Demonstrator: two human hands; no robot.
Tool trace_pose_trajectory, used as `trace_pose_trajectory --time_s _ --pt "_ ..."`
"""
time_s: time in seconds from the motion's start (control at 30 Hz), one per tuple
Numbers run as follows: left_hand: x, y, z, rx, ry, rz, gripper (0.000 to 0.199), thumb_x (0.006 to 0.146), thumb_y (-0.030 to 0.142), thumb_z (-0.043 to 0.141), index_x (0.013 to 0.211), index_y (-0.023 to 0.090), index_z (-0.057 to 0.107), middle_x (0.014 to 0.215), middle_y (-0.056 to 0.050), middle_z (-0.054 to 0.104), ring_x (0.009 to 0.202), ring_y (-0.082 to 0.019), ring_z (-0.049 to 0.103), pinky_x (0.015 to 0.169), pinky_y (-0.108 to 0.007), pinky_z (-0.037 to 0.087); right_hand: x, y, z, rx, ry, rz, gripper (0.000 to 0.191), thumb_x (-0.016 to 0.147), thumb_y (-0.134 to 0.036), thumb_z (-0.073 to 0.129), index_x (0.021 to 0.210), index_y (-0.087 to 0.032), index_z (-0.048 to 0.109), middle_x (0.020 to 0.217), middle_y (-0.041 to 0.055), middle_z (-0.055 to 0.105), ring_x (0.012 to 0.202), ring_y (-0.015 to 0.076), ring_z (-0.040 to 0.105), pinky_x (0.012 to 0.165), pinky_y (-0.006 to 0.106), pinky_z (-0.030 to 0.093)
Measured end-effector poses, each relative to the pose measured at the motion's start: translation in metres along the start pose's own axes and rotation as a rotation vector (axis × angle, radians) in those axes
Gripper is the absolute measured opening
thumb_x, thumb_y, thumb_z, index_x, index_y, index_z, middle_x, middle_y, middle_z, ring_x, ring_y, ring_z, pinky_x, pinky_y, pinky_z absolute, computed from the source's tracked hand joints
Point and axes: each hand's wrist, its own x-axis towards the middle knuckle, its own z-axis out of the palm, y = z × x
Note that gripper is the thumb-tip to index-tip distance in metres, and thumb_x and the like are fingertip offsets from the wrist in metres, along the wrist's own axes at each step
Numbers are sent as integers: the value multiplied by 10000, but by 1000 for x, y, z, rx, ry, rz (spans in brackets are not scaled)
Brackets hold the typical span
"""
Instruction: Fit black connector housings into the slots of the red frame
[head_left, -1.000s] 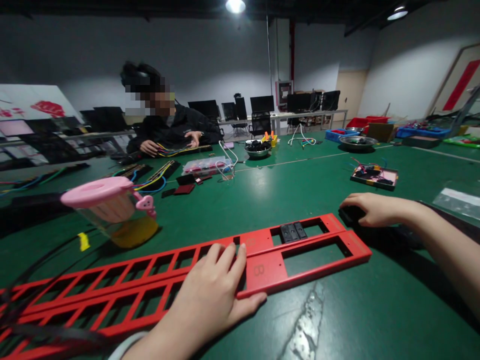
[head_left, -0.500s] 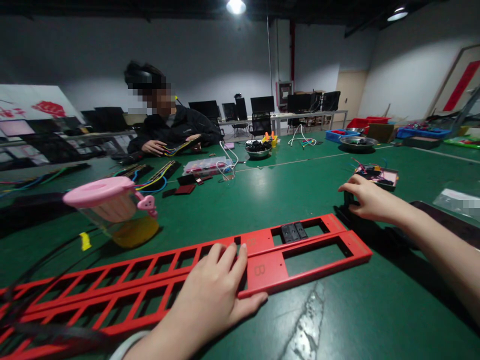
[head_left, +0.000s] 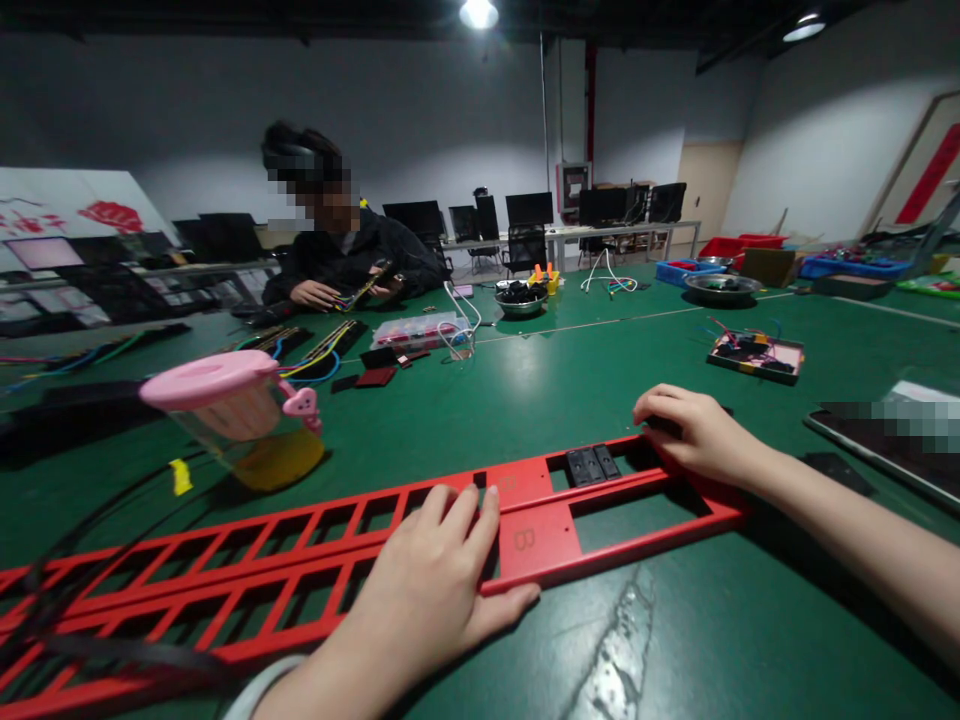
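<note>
standing behind red framework point(head_left: 551, 545), pink-lidded jug point(head_left: 259, 440), black cables point(head_left: 135, 650) in front

Smooth, slightly glossy red frame point(head_left: 541, 543)

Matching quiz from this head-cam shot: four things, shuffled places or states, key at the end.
Things
1. Left hand
2. Right hand
3. Three black blocks
4. Clear cup

Places or states
A. Topped by a pink lid
B. Fingers curled, at the right-hand end of the red frames
C. Side by side in an opening of the farther frame
D. Laid palm down across the frames, left of the blocks

Pairs: 1-D, 2-B, 3-C, 4-A
</note>
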Motion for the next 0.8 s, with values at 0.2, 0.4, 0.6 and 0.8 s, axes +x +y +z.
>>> trace_pose_trajectory --time_s 0.2,0.4,0.6,0.8 --pt "-2 0 0 5 -13 -3 657 728 600 498 1097 61 567 1020 -178 572 898 -315 488 743 -446 473 1 -5 6 113 -14 -31 168 752 -103 489 855 -181 596 922 70 580 850 174 564 755 294 467" --pt "-1 0 0 29 -2 11 672 728 607 494 1093 48 570 1017 -180 575 891 -311 491 740 -441 479 -1 -15 10 -57 -162 -72 274 699 -17 428 762 -173 644 972 75 502 806 150 541 702 256 447" --pt "0 0 0 40 -4 17 679 735 612 482 1091 41 572 1018 -181 576 880 -308 491 733 -442 483 -1 -18 14 -220 -230 -82 297 762 -47 403 840 -181 657 1009 79 484 782 143 503 695 241 420" --pt "-1 0 1 43 4 21 676 731 608 490 1090 40 573 1015 -182 575 878 -307 489 733 -440 483 0 -21 16 -266 -217 -117 306 790 -61 380 854 -185 653 998 89 488 802 162 505 697 252 416"
